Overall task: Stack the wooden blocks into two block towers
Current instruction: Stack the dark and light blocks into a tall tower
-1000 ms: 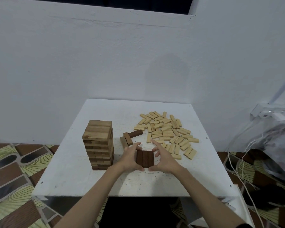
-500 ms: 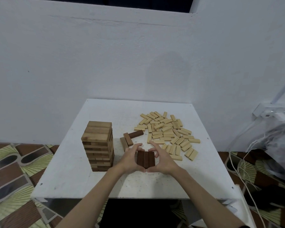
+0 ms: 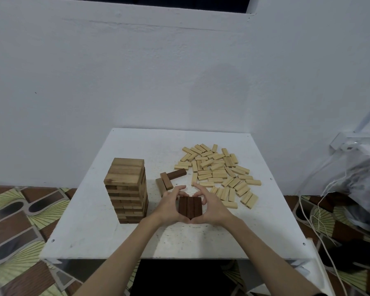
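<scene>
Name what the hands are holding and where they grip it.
Left hand and right hand clasp the row of three dark blocks by its outer sides.

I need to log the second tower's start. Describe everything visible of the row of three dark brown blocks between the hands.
The row of three dark brown wooden blocks lies flat on the white table, long sides pressed together, forming a near-square slab one layer high, with their near ends showing. It sits right of the tall brown block tower. The left hand and right hand cup it from either side, curled fingers at its far edge, thumbs meeting at its near edge.
</scene>
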{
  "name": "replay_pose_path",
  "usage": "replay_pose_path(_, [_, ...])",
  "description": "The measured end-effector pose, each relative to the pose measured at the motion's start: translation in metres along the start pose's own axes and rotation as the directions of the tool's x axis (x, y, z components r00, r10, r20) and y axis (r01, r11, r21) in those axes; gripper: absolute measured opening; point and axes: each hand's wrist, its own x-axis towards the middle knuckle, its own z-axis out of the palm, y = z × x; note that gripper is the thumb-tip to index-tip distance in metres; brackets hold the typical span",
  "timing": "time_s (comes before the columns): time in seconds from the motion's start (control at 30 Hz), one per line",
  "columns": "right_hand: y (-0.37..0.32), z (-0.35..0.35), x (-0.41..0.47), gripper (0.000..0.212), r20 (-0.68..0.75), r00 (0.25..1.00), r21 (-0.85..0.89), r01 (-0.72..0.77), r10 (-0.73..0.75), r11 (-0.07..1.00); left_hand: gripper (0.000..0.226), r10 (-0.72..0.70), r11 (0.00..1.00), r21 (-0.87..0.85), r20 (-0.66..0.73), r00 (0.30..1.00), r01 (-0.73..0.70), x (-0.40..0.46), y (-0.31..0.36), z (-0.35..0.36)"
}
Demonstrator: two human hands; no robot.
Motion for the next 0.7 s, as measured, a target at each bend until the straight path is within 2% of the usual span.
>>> replay_pose_path(0.47, [-0.005, -0.027, -0.015, 0.105, -0.002, 1.000, -0.016, 0.028, -0.028, 0.999, 0.103, 0.029, 0.999, 0.036, 0.041, 0.999, -0.030, -0.003, 0.031, -0.001])
replay_pose_path(0.7, [-0.040, -0.068, -0.030, 0.103, -0.084, 0.992, -0.084, 0.089, -0.096, 0.992, 0.100, 0.141, 0.990, -0.001, 0.053, 0.989, -0.141, -0.005, 0.078, -0.027])
